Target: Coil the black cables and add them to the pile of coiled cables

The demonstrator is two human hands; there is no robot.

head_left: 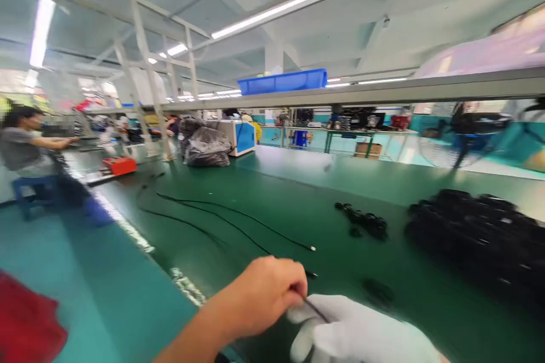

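Note:
My bare left hand (266, 289) is closed in a pinch on a thin dark cable (314, 308) at the bottom middle of the view. The same cable runs across my right hand (366, 332), which wears a white glove; its thumb and fingers are bent around it. Both hands are close together over the green table (276, 204). Just beyond them lies a long black cable (251, 218), looped, with its plug ends near my left hand. A fainter, blurred cable (179, 219) lies to its left.
A large heap of black coiled cables (477, 238) fills the right side. Small black pieces (364, 220) lie nearer the middle. A plastic bag (208, 147), a blue-and-white box (238, 137) and a red tray (121, 166) stand farther back. A shelf overhead bears a blue bin (283, 82). A person (25, 142) sits far left.

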